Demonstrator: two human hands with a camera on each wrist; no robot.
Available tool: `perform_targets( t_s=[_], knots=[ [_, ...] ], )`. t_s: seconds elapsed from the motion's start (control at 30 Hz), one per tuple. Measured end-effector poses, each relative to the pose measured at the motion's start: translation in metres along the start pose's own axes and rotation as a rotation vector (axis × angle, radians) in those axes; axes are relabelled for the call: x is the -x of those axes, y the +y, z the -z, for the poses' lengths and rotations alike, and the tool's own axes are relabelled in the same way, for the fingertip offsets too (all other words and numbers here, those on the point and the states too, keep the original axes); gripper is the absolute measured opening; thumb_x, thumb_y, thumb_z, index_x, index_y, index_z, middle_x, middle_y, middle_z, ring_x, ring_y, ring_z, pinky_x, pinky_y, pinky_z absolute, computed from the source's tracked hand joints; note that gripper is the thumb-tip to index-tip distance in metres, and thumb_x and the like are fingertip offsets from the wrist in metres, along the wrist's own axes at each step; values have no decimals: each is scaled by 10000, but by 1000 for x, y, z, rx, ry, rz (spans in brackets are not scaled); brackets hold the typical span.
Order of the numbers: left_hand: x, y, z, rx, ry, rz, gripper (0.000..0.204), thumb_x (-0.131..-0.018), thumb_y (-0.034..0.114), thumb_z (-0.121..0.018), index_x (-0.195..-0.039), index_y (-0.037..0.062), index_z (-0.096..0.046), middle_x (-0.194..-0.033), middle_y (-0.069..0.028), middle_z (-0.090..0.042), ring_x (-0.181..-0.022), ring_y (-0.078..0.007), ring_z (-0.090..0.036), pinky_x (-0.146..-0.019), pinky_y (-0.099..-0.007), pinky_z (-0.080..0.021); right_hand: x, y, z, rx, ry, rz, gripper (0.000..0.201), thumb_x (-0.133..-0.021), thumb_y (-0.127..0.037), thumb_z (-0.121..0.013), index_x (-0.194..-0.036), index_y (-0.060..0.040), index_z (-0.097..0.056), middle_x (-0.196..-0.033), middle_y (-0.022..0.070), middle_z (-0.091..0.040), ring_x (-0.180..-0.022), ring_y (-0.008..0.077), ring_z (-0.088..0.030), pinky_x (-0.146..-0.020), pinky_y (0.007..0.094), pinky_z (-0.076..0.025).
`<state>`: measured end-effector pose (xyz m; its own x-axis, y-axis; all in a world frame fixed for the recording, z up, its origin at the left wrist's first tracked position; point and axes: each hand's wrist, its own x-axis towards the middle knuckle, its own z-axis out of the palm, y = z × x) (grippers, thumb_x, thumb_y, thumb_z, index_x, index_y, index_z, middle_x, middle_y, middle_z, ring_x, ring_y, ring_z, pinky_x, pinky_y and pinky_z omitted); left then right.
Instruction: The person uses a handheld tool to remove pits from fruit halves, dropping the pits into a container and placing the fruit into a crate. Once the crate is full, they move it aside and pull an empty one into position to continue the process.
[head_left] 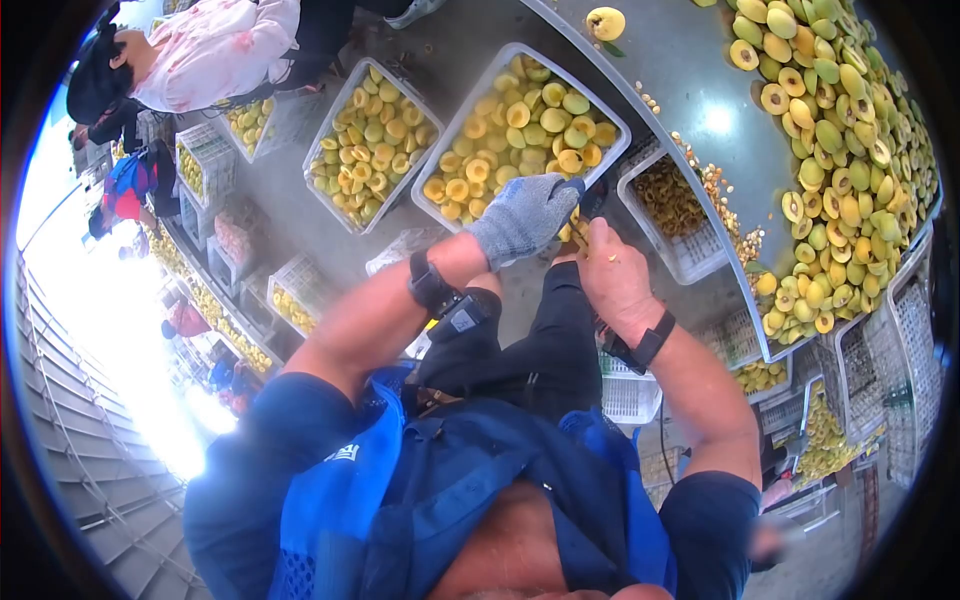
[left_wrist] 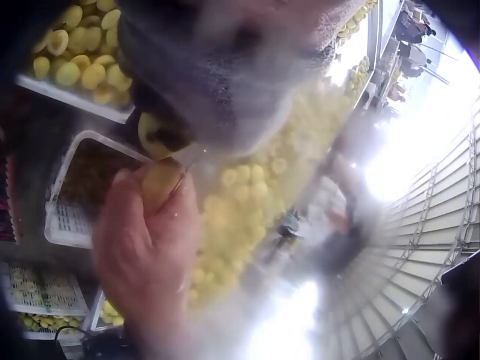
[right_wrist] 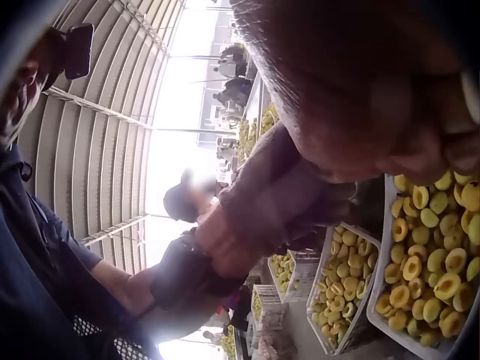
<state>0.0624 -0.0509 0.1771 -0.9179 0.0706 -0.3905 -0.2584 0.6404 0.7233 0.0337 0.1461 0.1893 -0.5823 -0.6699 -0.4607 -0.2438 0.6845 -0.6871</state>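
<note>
The gloved left hand (head_left: 525, 215) is curled beside a yellow fruit piece (head_left: 575, 226), close to the bare right hand (head_left: 615, 275). In the left wrist view, the grey glove (left_wrist: 217, 90) grips a cut fruit with a dark hollow (left_wrist: 152, 133). Just below it, the bare hand (left_wrist: 146, 244) pinches another yellow-green piece (left_wrist: 160, 185) between thumb and fingers. The right wrist view shows the gloved hand (right_wrist: 277, 191) and, close to the lens, the bare hand (right_wrist: 360, 97) with curled fingers; what they hold is hidden there.
Crates of halved fruit (head_left: 535, 120) (head_left: 368, 145) stand beyond the hands. A smaller crate (head_left: 680, 215) holds brown bits. At the right, a metal table (head_left: 690, 60) bears heaped fruit (head_left: 840, 180) and scattered pits (head_left: 715, 190). A person in a pale shirt (head_left: 215, 55) is at upper left.
</note>
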Motion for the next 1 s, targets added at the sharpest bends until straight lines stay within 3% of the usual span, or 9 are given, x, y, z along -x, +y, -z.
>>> perform_targets(
  t_s=[0.17,0.27,0.33,0.43,0.57,0.67,0.73,0.93,1.0],
  knots=[
    [-3,-8,-2,17,99,-201,225,-987,164,-551,-1147,30,-633,-947,-180,-665,-857,-382,-663,-710,-430,-531,2,-1,11,5,62,5,247,-879,-121,-662,-997,-27,-467,-885,203,-646,-737,424,-668,-616,505,-542],
    [-4,8,1,652,21,299,256,-1016,210,-545,-1112,1,-656,-913,-169,-680,-822,-315,-677,-709,-400,-538,7,-4,13,-63,109,26,240,-869,-93,-666,-1001,-33,-475,-898,190,-641,-727,417,-669,-611,498,-542],
    [-2,-2,-5,591,-32,188,349,-1038,272,-543,-1136,-23,-703,-1002,-75,-729,-890,-112,-649,-826,-275,-516,12,-6,12,-47,142,5,241,-860,-75,-671,-1007,-33,-485,-887,189,-633,-719,416,-668,-606,494,-541],
    [-6,15,5,873,-71,523,379,-1025,332,-556,-994,-17,-701,-816,-143,-682,-776,-200,-656,-718,-366,-539,11,-1,11,-44,268,48,238,-861,-85,-671,-1009,-31,-492,-882,185,-632,-726,413,-670,-606,484,-542],
    [-5,15,3,964,-82,531,361,-1011,328,-552,-1023,0,-701,-843,-172,-692,-774,-282,-673,-705,-381,-537,12,1,15,-15,208,20,231,-862,-94,-670,-1002,-30,-498,-870,185,-629,-742,403,-674,-618,475,-546],
    [-7,16,1,563,-21,310,316,-1025,264,-556,-1086,-7,-708,-929,-113,-728,-792,-178,-673,-734,-318,-532,12,1,13,13,95,-22,233,-858,-98,-671,-996,-28,-497,-861,197,-639,-748,420,-665,-632,479,-549],
    [-6,13,0,128,10,-74,260,-1000,223,-564,-1061,13,-705,-914,-157,-705,-782,-290,-682,-709,-365,-532,16,1,9,-153,17,-62,208,-876,-101,-639,-996,-7,-498,-864,234,-646,-788,449,-650,-674,510,-538],
    [0,24,6,-172,24,-279,192,-927,168,-600,-1028,35,-695,-886,-183,-668,-804,-362,-657,-689,-428,-521,10,8,4,-764,-215,-161,158,-913,-94,-518,-1012,27,-500,-862,269,-630,-852,480,-618,-716,500,-510],
    [0,35,6,-57,59,-113,197,-916,179,-614,-1032,44,-698,-898,-180,-670,-815,-370,-655,-696,-436,-521,12,-1,5,-571,-108,-59,160,-908,-88,-516,-1015,29,-494,-828,264,-622,-822,488,-614,-700,506,-505]
  ],
)
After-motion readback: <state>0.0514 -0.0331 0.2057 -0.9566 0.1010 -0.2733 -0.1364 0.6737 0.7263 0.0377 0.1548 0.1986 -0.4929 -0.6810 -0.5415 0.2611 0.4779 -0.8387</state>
